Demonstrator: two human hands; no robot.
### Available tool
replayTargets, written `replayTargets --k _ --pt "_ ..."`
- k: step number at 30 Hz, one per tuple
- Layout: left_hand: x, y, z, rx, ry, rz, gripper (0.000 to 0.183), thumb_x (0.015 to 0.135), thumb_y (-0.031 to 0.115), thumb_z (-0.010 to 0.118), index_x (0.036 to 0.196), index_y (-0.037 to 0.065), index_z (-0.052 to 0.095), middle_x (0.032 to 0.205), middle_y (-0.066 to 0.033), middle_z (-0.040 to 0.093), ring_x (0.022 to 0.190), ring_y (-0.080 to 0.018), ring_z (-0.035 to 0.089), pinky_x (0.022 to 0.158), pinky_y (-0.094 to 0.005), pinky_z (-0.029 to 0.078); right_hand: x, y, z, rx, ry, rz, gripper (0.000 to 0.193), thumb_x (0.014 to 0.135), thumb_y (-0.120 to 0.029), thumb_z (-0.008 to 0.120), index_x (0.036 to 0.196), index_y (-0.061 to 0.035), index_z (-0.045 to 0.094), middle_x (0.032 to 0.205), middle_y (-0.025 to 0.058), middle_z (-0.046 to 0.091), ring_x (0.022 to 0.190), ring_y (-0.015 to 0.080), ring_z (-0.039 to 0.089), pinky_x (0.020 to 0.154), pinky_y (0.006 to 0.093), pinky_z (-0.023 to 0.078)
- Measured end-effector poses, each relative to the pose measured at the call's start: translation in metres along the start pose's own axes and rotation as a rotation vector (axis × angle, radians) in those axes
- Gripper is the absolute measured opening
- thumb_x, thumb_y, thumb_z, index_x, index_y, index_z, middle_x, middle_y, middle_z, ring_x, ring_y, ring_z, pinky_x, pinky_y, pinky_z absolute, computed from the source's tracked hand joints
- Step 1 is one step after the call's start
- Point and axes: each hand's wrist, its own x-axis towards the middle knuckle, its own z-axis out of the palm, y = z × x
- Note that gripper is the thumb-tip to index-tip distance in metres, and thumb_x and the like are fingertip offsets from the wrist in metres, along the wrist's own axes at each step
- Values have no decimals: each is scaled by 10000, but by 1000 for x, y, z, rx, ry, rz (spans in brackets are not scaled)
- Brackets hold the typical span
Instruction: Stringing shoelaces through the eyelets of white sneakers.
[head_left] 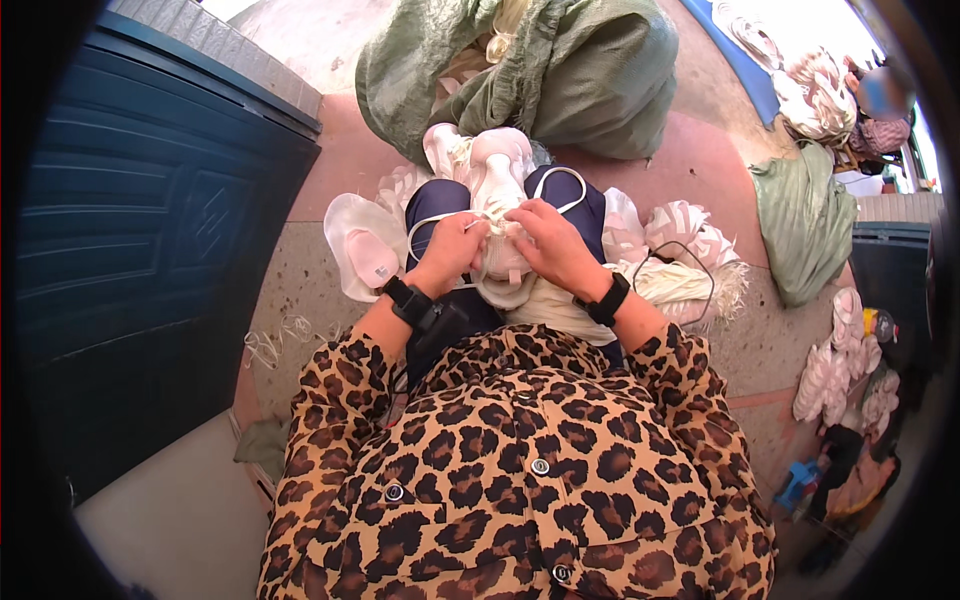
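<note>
- Pinched narrow, the fingertips of our left hand (455, 254) and right hand (556, 247) hold the lace (562, 169) close together, just above the shoe; its slack loops out on both sides.
- Nearest, we wear a leopard-print shirt (510, 450), with a black band on each wrist.
- Our shoe (497, 180), pale pink and white, sits between our navy knees (432, 197), toe pointing away from us, heel toward our belly.
- Beside our left knee lies a white clog-like piece (350, 232), pink inside; loose strings (278, 346) are on the floor nearer the door (180, 240).
- By our right knee we have a cream bundle (660, 283) of strands, with more pale shoes (690, 228) just beyond.
- Past our knees, a green sack (615, 95) bulges, its mouth open.
- Farther right lies another green bag (805, 220), and beyond it a blue sheet (745, 65) and a white heap (815, 95).
</note>
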Motion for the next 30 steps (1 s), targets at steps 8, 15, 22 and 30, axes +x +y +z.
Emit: replayTargets --k 8,15,22,30 --pt "2 -9 -1 21 -51 30 168 860 186 507 776 45 543 578 31 476 424 -32 402 371 -177 282 26 16 5 184 -52 259 163 774 -91 536 872 15 612 769 152 607 717 273 575 667 333 448" --pt "8 -21 -1 192 57 186 167 838 166 531 792 9 566 579 37 482 447 -28 393 394 -186 312 72 -27 -52 705 297 276 189 869 -167 526 876 7 598 693 23 612 609 49 527 570 184 432" --pt "11 -22 -1 272 73 186 168 816 149 537 756 -3 574 603 42 482 527 -33 404 464 -196 343 116 -117 -139 766 280 -54 276 875 -171 509 1074 20 512 770 92 621 669 142 597 635 245 491" --pt "19 -18 -2 385 -31 278 162 807 140 541 758 -8 583 635 23 512 572 -41 419 510 -199 363 127 -162 -132 804 198 -126 285 910 -230 458 964 33 554 720 59 604 648 102 565 625 209 459"
